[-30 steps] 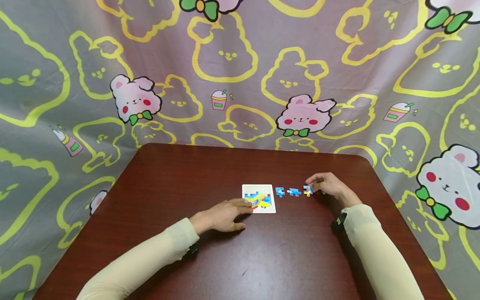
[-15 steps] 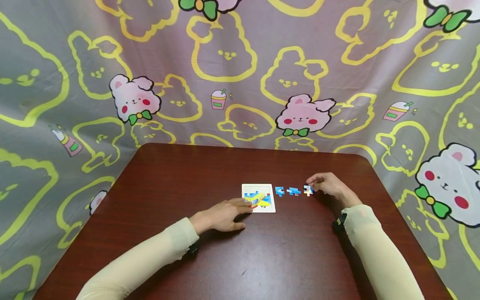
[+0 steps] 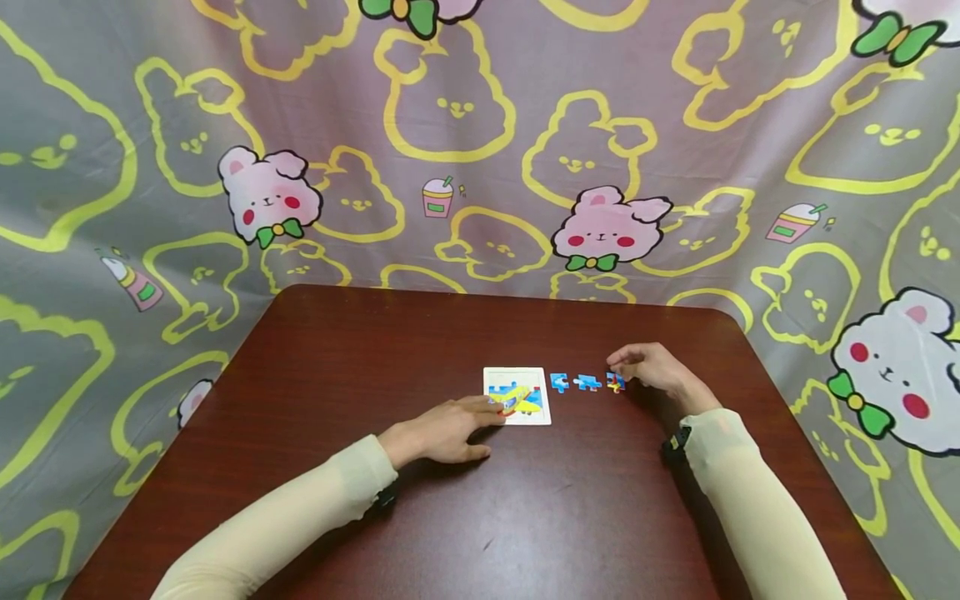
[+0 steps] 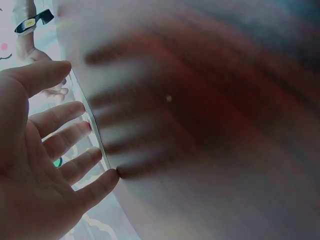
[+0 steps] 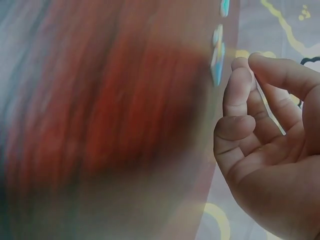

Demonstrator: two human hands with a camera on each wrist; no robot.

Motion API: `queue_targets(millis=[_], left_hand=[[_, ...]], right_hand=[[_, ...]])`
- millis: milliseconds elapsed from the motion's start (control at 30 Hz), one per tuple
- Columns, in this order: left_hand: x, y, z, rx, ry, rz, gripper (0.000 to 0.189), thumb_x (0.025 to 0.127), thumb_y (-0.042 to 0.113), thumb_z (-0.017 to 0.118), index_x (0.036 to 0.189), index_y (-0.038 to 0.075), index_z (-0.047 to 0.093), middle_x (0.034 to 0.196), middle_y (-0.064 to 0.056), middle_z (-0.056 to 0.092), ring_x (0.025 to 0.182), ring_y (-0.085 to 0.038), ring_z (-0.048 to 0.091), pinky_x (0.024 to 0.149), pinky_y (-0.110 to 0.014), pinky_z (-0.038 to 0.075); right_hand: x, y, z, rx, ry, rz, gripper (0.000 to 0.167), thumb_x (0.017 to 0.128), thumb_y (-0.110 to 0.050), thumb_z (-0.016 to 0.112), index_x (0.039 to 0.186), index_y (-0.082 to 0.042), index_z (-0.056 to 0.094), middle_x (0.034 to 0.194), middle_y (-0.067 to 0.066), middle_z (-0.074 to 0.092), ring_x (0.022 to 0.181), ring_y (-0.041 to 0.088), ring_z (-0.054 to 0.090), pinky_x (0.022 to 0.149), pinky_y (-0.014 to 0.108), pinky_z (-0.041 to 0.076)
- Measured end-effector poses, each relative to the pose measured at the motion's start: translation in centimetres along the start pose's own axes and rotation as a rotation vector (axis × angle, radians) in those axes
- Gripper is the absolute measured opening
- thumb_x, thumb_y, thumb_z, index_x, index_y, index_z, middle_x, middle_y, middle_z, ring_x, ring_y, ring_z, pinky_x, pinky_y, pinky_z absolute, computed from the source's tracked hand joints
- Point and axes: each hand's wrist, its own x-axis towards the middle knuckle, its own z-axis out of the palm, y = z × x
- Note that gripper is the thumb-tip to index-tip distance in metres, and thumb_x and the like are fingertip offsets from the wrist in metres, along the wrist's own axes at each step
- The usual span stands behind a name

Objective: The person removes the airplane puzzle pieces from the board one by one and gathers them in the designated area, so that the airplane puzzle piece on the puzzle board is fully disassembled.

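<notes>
My left hand point(image 3: 446, 429) lies palm down with extended fingers, their tips resting on the left part of a white puzzle board point(image 3: 513, 372). The board shows a yellow airplane on blue. In the left wrist view the left hand's fingers point(image 4: 70, 135) are straight and spread. My right hand point(image 3: 654, 368) is bent over the rightmost puzzle piece point(image 3: 616, 382), coloured blue, yellow and red. From the right wrist view, thumb and fingertips come close together, and a yellow and blue piece point(image 5: 217, 65) appears just apart from them. Whether the right hand touches it is unclear.
Two blue puzzle pieces, a left one point(image 3: 559, 383) and a middle one point(image 3: 588, 383), lie between the board and the right hand. All sit on a dark reddish-brown table point(image 3: 390, 350). A curtain point(image 3: 487, 183) with cartoon rabbits hangs behind and around it.
The rightmost piece by my right hand shifts in tilt or angle, its look going from pale to darker. The right fingertips move very slightly left. My left hand stays put.
</notes>
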Motion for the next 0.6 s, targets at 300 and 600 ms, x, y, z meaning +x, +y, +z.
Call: queue_targets(millis=[300,600], left_hand=[[0.0,0.1,0.1,0.012,0.002,0.002,0.057,0.093,0.035,0.066,0.145,0.014,0.054,0.156,-0.003,0.046,0.147,-0.028,0.040,0.116,-0.047,0.038],[0.0,0.3,-0.1,0.005,0.011,0.014,0.056,0.094,0.035,0.065,0.143,0.010,0.055,0.156,-0.004,0.046,0.146,-0.030,0.040,0.116,-0.048,0.038]], right_hand=[[0.6,-2.0,1.4,-0.030,-0.014,-0.047,0.028,0.095,-0.019,0.068,0.117,-0.003,0.069,0.107,0.017,0.073,0.084,0.022,0.064,0.065,0.030,0.050],[1.3,-3.9,3.3,-0.011,-0.045,-0.063,0.026,0.094,-0.019,0.068,0.116,-0.004,0.070,0.104,0.018,0.073,0.082,0.024,0.065,0.063,0.033,0.050]])
